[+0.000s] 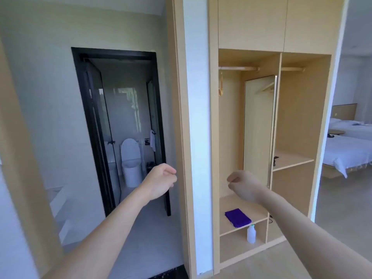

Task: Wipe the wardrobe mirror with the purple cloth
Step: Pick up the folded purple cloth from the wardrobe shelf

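A tall mirror in a gold frame stands inside the open light-wood wardrobe, turned at an angle. The folded purple cloth lies on the wardrobe's low shelf, below the mirror. My left hand is raised in front of the wardrobe's left side panel, fingers curled in, holding nothing. In front of the mirror's lower left corner and above the cloth, my right hand hangs with fingers curled, also holding nothing. Neither hand touches the cloth or the mirror.
A white spray bottle stands on the wardrobe floor just under the cloth shelf. To the left a black-framed doorway shows a bathroom with a toilet. A bed with white sheets is at the far right.
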Motion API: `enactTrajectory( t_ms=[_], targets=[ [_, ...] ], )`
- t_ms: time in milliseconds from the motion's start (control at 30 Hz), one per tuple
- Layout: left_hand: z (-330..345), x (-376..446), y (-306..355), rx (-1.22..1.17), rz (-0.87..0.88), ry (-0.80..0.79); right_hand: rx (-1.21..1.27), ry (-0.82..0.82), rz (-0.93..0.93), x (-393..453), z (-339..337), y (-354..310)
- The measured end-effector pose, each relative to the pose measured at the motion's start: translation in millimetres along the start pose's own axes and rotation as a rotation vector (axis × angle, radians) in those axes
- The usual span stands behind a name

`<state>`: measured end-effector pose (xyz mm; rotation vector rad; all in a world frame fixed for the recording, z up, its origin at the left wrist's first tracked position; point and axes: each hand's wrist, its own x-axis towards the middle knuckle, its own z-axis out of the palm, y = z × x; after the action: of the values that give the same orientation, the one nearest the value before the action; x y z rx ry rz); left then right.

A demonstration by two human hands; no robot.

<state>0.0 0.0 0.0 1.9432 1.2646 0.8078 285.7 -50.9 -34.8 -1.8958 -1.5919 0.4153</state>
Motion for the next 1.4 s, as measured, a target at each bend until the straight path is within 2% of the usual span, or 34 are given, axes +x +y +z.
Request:
enactTrajectory(
  t_ms=[133,333,667,867,967,1133,1400],
  targets=[
    [35.8,43.3,12.6,0.036,-0.026,-0.070,0.038,-0.017,0.040,20.1,-30.1,48.4],
    [85.7,113.6,19.8,0.083,0.003,-0.055,0.081,0.006,0.109,74.7,-70.8,116.7],
    [139.0,230.8,2.5,0.107,-0.102,-0.154,0.099,-0.049,0.253,182.4,-53.8,194.3],
    [174.7,330.9,6.7,0.082,-0.053,-0.214,0.094,-0.046,0.280,257.6,-55.4,215.8],
    [178.4,385.6,14.5,0.106,0.002,-0.239,0.098,-0.004,0.316,293.3,-74.7,221.7],
    [193.0,482.6,28.3,0.068,0.080,-0.218,0.164,0.174,0.355,340.3,-99.8,242.7],
    [315.7,583.7,8.6,0.060,0.095,-0.368,0.118,0.109,0.468,397.8,-87.4,341.3]
  ],
)
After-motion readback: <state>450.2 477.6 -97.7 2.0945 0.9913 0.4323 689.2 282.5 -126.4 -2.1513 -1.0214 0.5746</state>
